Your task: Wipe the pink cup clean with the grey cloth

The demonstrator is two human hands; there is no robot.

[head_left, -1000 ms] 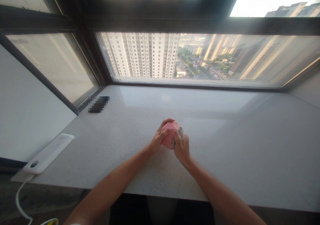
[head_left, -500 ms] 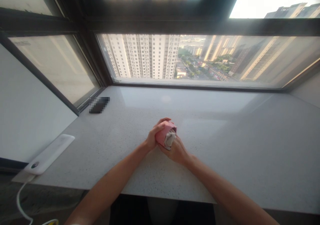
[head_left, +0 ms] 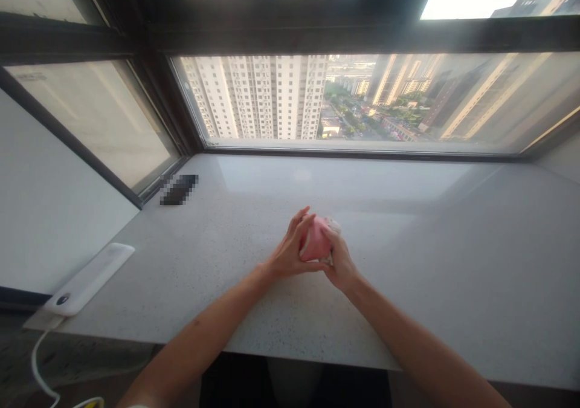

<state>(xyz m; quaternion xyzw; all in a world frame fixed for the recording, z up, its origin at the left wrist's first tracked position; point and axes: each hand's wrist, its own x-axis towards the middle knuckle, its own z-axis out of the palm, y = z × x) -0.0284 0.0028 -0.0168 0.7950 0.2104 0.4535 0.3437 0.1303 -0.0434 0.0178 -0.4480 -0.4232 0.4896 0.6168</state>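
Note:
Between my two hands is a small pink bundle (head_left: 317,243), soft-looking, with crumpled whitish material showing at its upper right and along its lower edge. I cannot make out exactly what it is. My left hand (head_left: 292,251) wraps its left side, fingers over the far edge and thumb along the near edge. Against the right side presses my right hand (head_left: 341,260), its thumb lying on the pink face and its other fingers mostly hidden behind. The bundle is held over the pale speckled counter (head_left: 254,214); whether it touches the surface is unclear.
A blurred-out dark object (head_left: 180,189) lies at the counter's back left, by the window frame. Nearer on the left edge sits a long white power strip (head_left: 93,278) with a white cable (head_left: 36,359) hanging down. Windows border the counter's back and left.
The pink bundle has turned in my hands and shifted slightly right, so its pink face shows more and the whitish part has moved to the edges. My right thumb now lies on top.

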